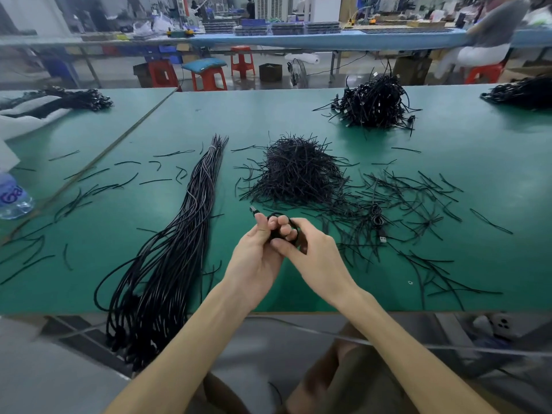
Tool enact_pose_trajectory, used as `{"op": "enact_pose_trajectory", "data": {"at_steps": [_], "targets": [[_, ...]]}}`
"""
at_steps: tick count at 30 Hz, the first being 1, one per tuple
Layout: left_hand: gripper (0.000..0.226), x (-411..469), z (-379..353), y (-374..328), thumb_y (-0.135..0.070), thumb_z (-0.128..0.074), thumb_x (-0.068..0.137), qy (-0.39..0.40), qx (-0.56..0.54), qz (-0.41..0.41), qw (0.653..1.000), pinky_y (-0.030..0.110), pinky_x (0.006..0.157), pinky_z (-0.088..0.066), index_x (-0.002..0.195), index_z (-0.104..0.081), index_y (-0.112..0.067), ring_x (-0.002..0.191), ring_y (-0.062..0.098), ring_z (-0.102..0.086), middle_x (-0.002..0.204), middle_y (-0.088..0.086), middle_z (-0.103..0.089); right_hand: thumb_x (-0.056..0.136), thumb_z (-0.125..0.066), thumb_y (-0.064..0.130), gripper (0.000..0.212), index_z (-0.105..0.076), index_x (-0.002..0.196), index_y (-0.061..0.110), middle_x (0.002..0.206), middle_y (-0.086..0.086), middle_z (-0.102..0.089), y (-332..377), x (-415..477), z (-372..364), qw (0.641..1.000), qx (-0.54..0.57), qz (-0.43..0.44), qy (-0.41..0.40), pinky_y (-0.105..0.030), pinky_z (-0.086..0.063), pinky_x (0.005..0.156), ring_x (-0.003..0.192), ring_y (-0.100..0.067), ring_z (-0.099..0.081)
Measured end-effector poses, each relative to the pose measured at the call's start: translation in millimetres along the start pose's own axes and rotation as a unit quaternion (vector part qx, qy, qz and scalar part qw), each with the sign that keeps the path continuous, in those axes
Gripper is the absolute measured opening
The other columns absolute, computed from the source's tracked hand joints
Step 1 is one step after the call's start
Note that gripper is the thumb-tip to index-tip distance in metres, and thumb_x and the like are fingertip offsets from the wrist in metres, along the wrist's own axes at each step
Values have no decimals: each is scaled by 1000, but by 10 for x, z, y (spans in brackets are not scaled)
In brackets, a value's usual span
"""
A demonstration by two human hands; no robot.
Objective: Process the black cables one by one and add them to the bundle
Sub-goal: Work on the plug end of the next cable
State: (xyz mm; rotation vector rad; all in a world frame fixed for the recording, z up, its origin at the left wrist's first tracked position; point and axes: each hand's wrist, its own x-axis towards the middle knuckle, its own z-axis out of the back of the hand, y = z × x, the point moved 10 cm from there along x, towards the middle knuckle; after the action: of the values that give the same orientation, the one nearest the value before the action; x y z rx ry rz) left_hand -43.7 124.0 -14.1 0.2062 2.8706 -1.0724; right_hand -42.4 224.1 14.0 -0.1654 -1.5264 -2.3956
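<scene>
Above the near edge of the bench (493, 174), left hand (258, 253) and right hand (312, 253) together pinch a coiled black cable (275, 215), while the bundle (179, 249) lies just leftward, long axis running away, nearer the left hand.

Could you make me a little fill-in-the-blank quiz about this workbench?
The left hand and right hand together hold one coiled ____ cable.
The long bundle lies to the ____ of both hands.
The table is ____.
Missing: black, left, green.
</scene>
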Motion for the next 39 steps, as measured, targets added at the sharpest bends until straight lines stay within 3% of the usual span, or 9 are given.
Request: {"op": "enact_pose_trajectory", "data": {"at_steps": [4,7,12,18,21,24,31,35,39], "targets": [[34,-18,109,-180,-31,-51,101,-6,239,-62,969,29,90,-57,89,-68,-5,92,21,-70,94,11,-73,93,-73,27,25,-67,117,23,97,9,-68,4,-2,84,1000,-24,18,-8,-21,-47,80,87,-6,-60],[32,-36,248,-232,-36,-58,100,-20,378,-52,924,30,91,-54,91,-77,-12,86,19,-63,91,4,-73,94,-71,30,28,-66,119,21,91,14,-60,-55,-1,93,997,-70,19,5,-17,-41,75,82,-5,-54],[32,-51,381,-175,-32,-69,91,-16,368,8,930,29,76,-59,105,-72,-4,75,17,-67,85,7,-74,101,-59,36,39,-55,133,14,112,4,-59,-139,-76,2,978,-197,22,68,-39,-49,88,98,-21,-59],[17,-40,438,-216,-16,-67,98,-24,403,8,915,28,75,-59,104,-76,-3,73,18,-70,76,12,-68,104,-52,38,42,-49,138,14,117,2,-54,-103,-130,-72,953,-280,54,99,-39,-51,83,99,-22,-61],[11,-52,411,-265,-9,-68,97,-39,427,-44,902,25,69,-59,94,-77,-5,67,17,-69,71,11,-68,106,-51,33,60,-27,157,12,127,0,-49,-75,-130,-121,933,-337,79,101,-30,-48,82,106,-19,-57],[8,-54,360,-293,-8,-70,95,-29,461,-86,883,26,69,-60,90,-76,-6,67,18,-70,70,9,-71,106,-49,20,68,-10,161,14,128,-3,-43,-91,-129,-163,920,-367,83,107,-35,-51,72,91,-24,-59],[7,-22,394,-221,-13,-70,96,18,512,-46,858,27,70,-60,92,-75,-10,68,20,-75,75,9,-77,105,-51,27,30,-52,133,17,113,2,-54,-53,-164,-87,916,-376,91,104,-37,-51,67,90,-25,-65],[28,-35,256,-223,-38,-58,102,73,703,-62,705,30,67,-54,85,-72,-22,63,15,-67,69,1,-73,108,-48,25,16,-59,113,16,102,4,-50,-52,-163,-89,910,-390,89,106,-36,-48,63,83,-21,-59],[48,-101,87,-99,-51,-38,106,132,772,-38,620,40,72,-50,92,-64,-14,72,22,-59,80,2,-67,102,-49,5,12,-55,102,16,93,6,-39,-60,-172,-151,898,-416,91,107,-34,-43,59,75,-17,-45]]}}
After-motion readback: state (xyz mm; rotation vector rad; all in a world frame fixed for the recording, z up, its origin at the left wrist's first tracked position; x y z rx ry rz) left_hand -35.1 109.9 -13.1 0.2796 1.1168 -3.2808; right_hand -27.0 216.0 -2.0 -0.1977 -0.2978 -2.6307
